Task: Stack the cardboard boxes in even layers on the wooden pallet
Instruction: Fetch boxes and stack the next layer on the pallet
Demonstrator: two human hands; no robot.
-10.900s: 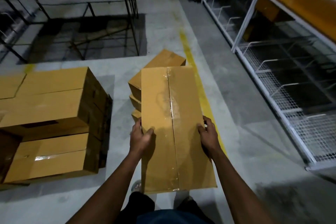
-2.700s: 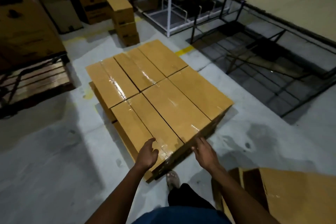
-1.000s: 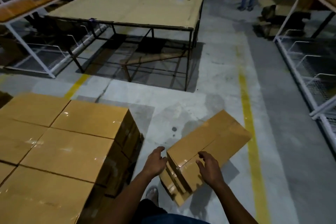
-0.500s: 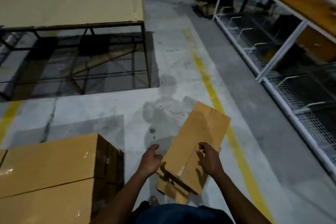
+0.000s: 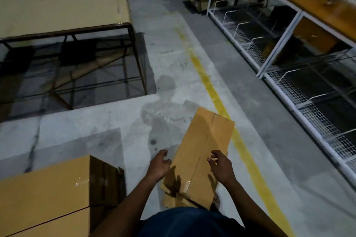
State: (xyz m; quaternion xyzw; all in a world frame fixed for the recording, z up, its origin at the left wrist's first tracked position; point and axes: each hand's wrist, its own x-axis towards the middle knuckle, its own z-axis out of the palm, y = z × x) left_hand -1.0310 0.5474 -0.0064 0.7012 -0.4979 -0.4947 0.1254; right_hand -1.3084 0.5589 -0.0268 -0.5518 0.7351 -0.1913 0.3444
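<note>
Left hand [image 5: 160, 165] and right hand [image 5: 221, 166], fingers loosely curled and empty, hover over a long brown taped cardboard box [image 5: 200, 158] near centre; no legible writing. Stacked brown boxes [image 5: 44, 196] lie near left.

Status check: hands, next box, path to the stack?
Left hand and right hand open, reaching for top box. Not gripped yet. Loaded stack at left; nothing between.

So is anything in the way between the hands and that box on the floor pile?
Nothing visible is. The left hand and right hand hover with fingers spread just over the top box, with only air between.
</note>
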